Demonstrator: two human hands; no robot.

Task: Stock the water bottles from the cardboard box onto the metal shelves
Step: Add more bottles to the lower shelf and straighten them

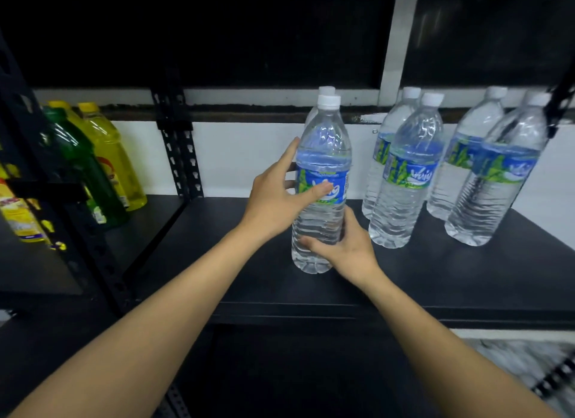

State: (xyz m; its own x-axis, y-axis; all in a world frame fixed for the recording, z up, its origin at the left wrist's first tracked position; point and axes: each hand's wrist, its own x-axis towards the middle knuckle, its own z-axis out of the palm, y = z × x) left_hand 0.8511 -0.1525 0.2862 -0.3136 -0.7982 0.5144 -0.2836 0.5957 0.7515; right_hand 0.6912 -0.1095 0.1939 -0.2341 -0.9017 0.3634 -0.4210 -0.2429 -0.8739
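Black metal shelving [466,277] runs along a white wall [249,156], with dark panes above. Near the middle of the shelf board a water bottle [323,156] stands upright, white cap on top, its base down at the board. The left hand [273,200] wraps the bottle at its blue and green label: the thumb [314,192] lies across the label's front, the forefinger reaches up the left side, and the other fingers curl round the far side. The right hand [348,246] grips the ribbed lower body from the right, fingers curled across its front. Another capped bottle [326,91] stands directly behind. To the right stand more water bottles [404,184], in pairs. On the far left, beyond a slotted post [177,144], stand yellow bottles [112,156] and a green bottle [81,168].
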